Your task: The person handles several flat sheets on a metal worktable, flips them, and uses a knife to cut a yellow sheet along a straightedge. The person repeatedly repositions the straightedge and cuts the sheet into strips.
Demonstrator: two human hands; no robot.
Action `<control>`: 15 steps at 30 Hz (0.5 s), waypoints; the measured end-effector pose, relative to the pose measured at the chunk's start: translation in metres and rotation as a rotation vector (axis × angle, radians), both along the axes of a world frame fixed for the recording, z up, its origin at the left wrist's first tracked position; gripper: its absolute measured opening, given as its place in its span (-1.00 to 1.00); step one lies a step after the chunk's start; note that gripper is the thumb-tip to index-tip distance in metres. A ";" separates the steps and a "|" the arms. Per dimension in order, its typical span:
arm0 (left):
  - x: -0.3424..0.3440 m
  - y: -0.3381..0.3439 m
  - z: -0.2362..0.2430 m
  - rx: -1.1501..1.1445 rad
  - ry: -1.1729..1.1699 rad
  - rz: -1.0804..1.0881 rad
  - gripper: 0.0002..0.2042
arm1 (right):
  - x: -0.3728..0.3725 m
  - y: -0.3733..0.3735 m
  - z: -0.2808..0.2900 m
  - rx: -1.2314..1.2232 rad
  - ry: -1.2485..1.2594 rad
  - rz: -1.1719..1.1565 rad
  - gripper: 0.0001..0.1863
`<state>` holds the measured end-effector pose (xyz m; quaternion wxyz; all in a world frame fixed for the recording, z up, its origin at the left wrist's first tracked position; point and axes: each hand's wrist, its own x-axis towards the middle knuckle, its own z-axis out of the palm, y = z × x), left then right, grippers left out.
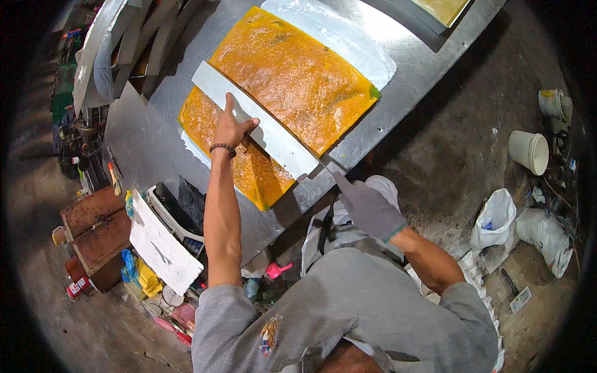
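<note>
On a metal table lies a wide, glossy orange slab (292, 68) with a rough, wet-looking surface. Across it rests a long white straight-edged strip (280, 133), with a dark gap along its right side. My left hand (233, 127), bare with a dark bracelet, presses on the strip, index finger and thumb stretched apart. In a grey glove, my right hand (370, 208) grips a knife (326, 165) by the table's near edge. Only part of the thin blade shows, at the strip's near end; the handle is hidden in the glove.
Pale plastic sheet (336, 31) shows beneath the slab on the metal table (404, 96). A tray (444, 9) sits at the far right. Left stand a scale (177, 217) and a white board (165, 242). Buckets (528, 152) and a white bag (494, 217) are on the right floor.
</note>
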<state>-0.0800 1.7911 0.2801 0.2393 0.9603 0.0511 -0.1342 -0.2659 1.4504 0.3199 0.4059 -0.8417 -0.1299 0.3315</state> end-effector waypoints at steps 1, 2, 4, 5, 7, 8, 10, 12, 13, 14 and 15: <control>0.000 0.002 -0.002 0.012 -0.005 -0.004 0.11 | -0.006 -0.007 0.005 -0.008 0.068 0.012 -0.44; 0.001 0.003 -0.005 0.024 -0.010 -0.008 0.12 | -0.009 -0.010 0.008 -0.016 0.136 0.024 -0.45; 0.002 0.002 -0.007 0.022 0.007 0.003 0.14 | -0.009 -0.004 -0.007 0.024 0.010 -0.017 -0.44; 0.004 0.000 -0.005 0.010 0.026 0.016 0.13 | -0.009 -0.001 -0.015 0.044 -0.055 -0.041 -0.44; 0.004 0.006 -0.009 -0.008 0.011 0.014 0.14 | -0.003 0.008 -0.021 0.017 -0.054 -0.039 -0.45; 0.003 0.013 -0.017 -0.013 -0.024 -0.004 0.14 | -0.001 0.010 -0.022 0.004 -0.058 -0.034 -0.45; 0.003 0.018 -0.021 0.012 -0.023 -0.009 0.15 | -0.011 -0.001 -0.004 0.013 -0.018 -0.040 -0.45; 0.006 0.007 -0.009 0.071 0.046 0.017 0.15 | -0.020 -0.013 0.001 0.010 0.039 -0.037 -0.45; 0.006 0.004 -0.005 0.050 0.057 0.023 0.15 | -0.025 -0.018 0.001 0.002 0.079 -0.028 -0.45; 0.006 0.001 -0.002 0.030 0.069 0.030 0.16 | -0.028 -0.020 0.001 -0.005 0.120 -0.019 -0.46; 0.005 0.000 -0.002 0.010 0.080 0.037 0.16 | -0.027 -0.017 -0.006 0.013 0.062 -0.033 -0.45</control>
